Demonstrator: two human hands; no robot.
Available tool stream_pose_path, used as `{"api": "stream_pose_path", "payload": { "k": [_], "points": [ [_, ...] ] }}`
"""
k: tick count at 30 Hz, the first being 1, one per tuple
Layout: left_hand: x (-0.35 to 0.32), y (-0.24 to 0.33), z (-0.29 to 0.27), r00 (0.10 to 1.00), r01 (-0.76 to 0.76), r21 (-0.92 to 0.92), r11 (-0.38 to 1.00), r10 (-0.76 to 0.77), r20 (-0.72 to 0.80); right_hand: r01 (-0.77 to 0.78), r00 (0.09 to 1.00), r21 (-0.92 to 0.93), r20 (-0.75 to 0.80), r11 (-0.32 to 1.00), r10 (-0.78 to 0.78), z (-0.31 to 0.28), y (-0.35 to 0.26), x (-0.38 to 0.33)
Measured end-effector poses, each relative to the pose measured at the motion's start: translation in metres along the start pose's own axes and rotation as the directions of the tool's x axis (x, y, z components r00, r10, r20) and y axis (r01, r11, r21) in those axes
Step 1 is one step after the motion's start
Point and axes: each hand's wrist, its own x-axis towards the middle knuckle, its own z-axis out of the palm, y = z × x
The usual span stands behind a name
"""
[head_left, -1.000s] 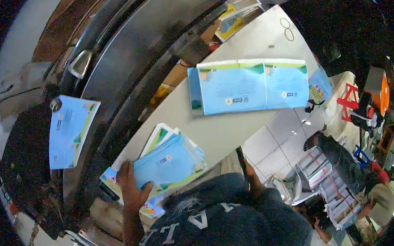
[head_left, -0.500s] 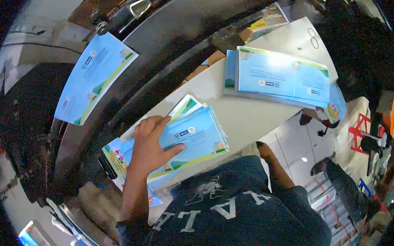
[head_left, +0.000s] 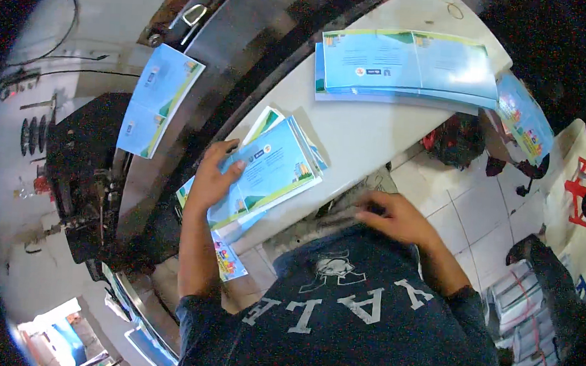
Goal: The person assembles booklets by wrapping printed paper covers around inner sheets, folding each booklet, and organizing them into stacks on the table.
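A stack of blue printed sheets with green and yellow edging (head_left: 277, 162) lies on the near left part of a white tabletop (head_left: 355, 146). My left hand (head_left: 214, 181) rests over the stack's left end, its thumb stretched on the top sheet and its fingertips by the far edge. The palm hides part of the prints beneath. In front of my shirt, off the table's near edge, my right hand (head_left: 393, 217) hangs in the air with fingers loosely bent and apart. I see nothing in it.
A wider pile of blue sheets (head_left: 381, 64) sits at the table's far right, with another print (head_left: 526, 120) jutting past its end. One blue sheet (head_left: 160, 101) lies on the dark machine (head_left: 210, 50) to the left. Tied paper bundles (head_left: 524, 304) stand at lower right.
My right hand has risen from beside my body to the front of my shirt. My left hand has shifted toward the stack's left end, its fingers less spread. The whole view has shifted.
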Motion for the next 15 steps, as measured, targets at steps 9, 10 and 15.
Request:
{"api": "stream_pose_path", "payload": {
  "k": [9,10,15],
  "points": [
    [-0.018,-0.001,0.027,0.995,0.028,-0.018,0.999,-0.029,-0.092,0.028,0.996,0.457,0.061,0.889,-0.063,0.083,-0.044,0.038],
    [-0.019,-0.002,0.030,0.992,0.029,-0.043,0.999,-0.034,-0.118,0.040,0.996,0.456,0.051,0.889,-0.071,0.087,-0.052,0.034],
    [-0.013,-0.010,0.025,0.990,0.078,-0.194,0.978,-0.099,-0.100,0.345,0.939,0.406,-0.163,0.846,-0.304,0.114,-0.062,0.054]
  ]
}}
